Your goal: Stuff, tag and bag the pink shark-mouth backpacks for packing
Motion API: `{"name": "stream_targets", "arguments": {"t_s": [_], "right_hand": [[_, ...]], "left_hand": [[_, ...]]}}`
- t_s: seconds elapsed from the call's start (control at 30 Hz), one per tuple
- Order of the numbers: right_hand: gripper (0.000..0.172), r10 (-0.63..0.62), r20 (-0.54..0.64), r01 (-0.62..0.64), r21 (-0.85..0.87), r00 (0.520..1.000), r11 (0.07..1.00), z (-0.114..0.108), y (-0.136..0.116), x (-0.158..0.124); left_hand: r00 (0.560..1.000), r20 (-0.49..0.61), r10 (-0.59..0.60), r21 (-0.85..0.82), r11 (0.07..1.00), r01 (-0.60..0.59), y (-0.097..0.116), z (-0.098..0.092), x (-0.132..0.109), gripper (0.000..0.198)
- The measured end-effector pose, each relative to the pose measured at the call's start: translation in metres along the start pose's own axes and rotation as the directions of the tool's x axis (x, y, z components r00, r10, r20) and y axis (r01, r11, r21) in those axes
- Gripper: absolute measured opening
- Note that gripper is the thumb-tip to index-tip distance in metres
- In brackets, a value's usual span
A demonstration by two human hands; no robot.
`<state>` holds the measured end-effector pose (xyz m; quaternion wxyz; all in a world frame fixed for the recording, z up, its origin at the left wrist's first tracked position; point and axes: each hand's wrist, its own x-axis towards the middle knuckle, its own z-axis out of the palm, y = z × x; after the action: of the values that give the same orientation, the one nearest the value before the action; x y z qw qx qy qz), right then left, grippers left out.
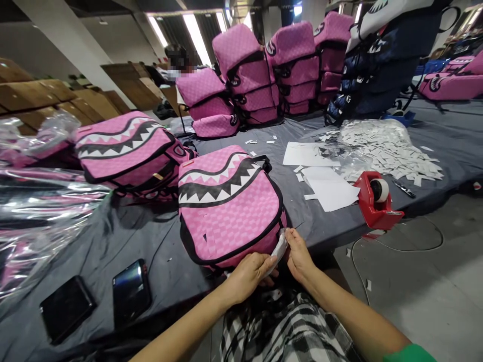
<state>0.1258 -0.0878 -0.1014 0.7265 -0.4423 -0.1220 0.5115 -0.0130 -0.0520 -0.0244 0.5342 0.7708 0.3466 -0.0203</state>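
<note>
A pink checkered backpack [234, 216] with a black-and-white shark-tooth band lies on the grey-covered table in front of me. At its near right corner, a crumpled whitish strip [279, 248] runs between my hands; whether it is plastic or cloth I cannot tell. My left hand [251, 274] is closed on the strip's lower end, against the bag's near edge. The fingers of my right hand [298, 254] pinch its upper end beside the bag's corner. Part of the strip is hidden behind my fingers.
More pink backpacks [124, 148] stand to the left, with tall pink stacks [249, 75] and dark blue bags [385, 70] behind. A red tape dispenser [379, 201], white paper [328, 188] and a heap of small white tags [392, 148] lie right. Two phones [131, 291] lie front left.
</note>
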Motion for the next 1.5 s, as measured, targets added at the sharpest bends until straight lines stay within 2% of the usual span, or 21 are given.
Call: {"name": "stream_targets", "arguments": {"t_s": [0.07,0.13,0.2,0.23,0.27,0.33,0.4,0.43,0.47,0.53,0.67,0.8,0.9,0.97,1.03,1.1,1.17,1.23,1.33,1.43,1.5], "right_hand": [[0.059,0.034,0.015,-0.034,0.034,0.999,0.999,0.0,0.002,0.005],[0.057,0.011,0.084,-0.004,-0.083,0.996,0.997,-0.006,-0.006,0.009],[0.049,-0.165,0.144,0.205,-0.337,0.976,0.919,-0.016,-0.023,0.012],[0.042,-0.307,0.202,0.367,-0.467,0.93,0.805,-0.02,-0.034,0.012],[0.034,-0.436,0.319,0.538,-0.559,0.842,0.631,-0.023,-0.045,0.012],[0.024,-0.463,0.692,0.827,-0.522,0.554,0.21,-0.025,-0.063,0.011],[0.024,-0.171,0.956,0.964,-0.253,0.237,-0.083,-0.02,-0.073,0.013],[0.026,-0.026,0.991,0.977,-0.13,0.128,-0.166,-0.017,-0.075,0.015],[0.028,0.066,0.995,0.972,-0.052,0.069,-0.229,-0.014,-0.076,0.018],[0.032,0.135,0.99,0.953,0.002,0.041,-0.305,-0.01,-0.075,0.026],[0.028,0.193,0.981,0.947,0.036,0.027,-0.318,-0.007,-0.076,0.036],[0.016,0.186,0.982,0.912,0.047,0.032,-0.407,-0.006,-0.075,0.034],[0.014,0.162,0.987,0.85,0.085,0.0,-0.52,-0.007,-0.071,0.033],[0.017,0.124,0.992,0.817,0.093,-0.027,-0.568,-0.008,-0.069,0.035],[0.016,0.07,0.996,0.813,0.09,-0.06,-0.575,-0.009,-0.069,0.039],[0.017,0.018,0.995,0.828,0.088,-0.093,-0.554,-0.011,-0.069,0.043],[0.02,-0.006,0.994,0.845,0.09,-0.109,-0.527,-0.014,-0.071,0.047],[0.023,-0.014,0.995,0.852,0.081,-0.103,-0.517,-0.019,-0.073,0.051],[0.028,-0.039,0.997,0.851,0.038,-0.069,-0.524,-0.029,-0.076,0.057],[0.026,-0.125,0.992,0.862,-0.044,-0.023,-0.506,-0.034,-0.073,0.062],[0.023,-0.199,0.979,0.876,-0.127,0.037,-0.465,-0.034,-0.068,0.059]], "left_hand": [[0.999,-0.039,0.01,0.013,1.0,-0.01,-0.002,0.0,-0.004,0.053],[0.992,-0.112,0.065,0.132,0.99,-0.05,-0.003,0.002,-0.008,0.046],[0.981,-0.156,0.114,0.24,0.968,-0.074,-0.005,0.006,-0.008,0.038],[0.974,-0.18,0.14,0.301,0.95,-0.081,-0.006,0.008,-0.006,0.035],[0.962,-0.206,0.178,0.371,0.924,-0.092,-0.008,0.011,-0.004,0.031],[0.916,-0.258,0.308,0.525,0.841,-0.135,-0.013,0.016,0.003,0.028],[0.823,-0.279,0.494,0.674,0.711,-0.199,-0.02,0.02,0.007,0.029],[0.763,-0.268,0.588,0.739,0.634,-0.229,-0.023,0.021,0.007,0.031],[0.698,-0.247,0.672,0.794,0.553,-0.252,-0.028,0.019,0.005,0.032],[0.592,-0.173,0.787,0.876,0.398,-0.273,-0.039,0.012,-0.006,0.029],[0.468,-0.095,0.879,0.971,0.186,-0.152,-0.069,-0.015,-0.038,0.026],[0.342,-0.084,0.936,0.996,0.092,-0.006,-0.094,-0.031,-0.044,0.026],[0.304,-0.112,0.946,0.994,0.109,0.027,-0.095,-0.029,-0.038,0.029],[0.348,-0.18,0.92,0.982,0.186,0.017,-0.084,-0.021,-0.04,0.03],[0.436,-0.291,0.852,0.938,0.344,-0.046,-0.062,-0.011,-0.044,0.043],[0.552,-0.421,0.719,0.799,0.582,-0.149,-0.033,-0.003,-0.043,0.056],[0.715,-0.457,0.528,0.531,0.808,-0.257,-0.002,0.0,-0.03,0.047],[0.856,-0.359,0.372,0.255,0.921,-0.294,0.023,-0.003,-0.006,0.046],[0.952,-0.193,0.239,0.052,0.971,-0.234,0.043,-0.01,0.03,0.073],[1.0,0.003,-0.005,-0.156,0.988,0.006,0.046,-0.013,0.044,0.089],[0.997,0.056,-0.051,-0.224,0.973,0.062,0.042,-0.013,0.04,0.085]]}}
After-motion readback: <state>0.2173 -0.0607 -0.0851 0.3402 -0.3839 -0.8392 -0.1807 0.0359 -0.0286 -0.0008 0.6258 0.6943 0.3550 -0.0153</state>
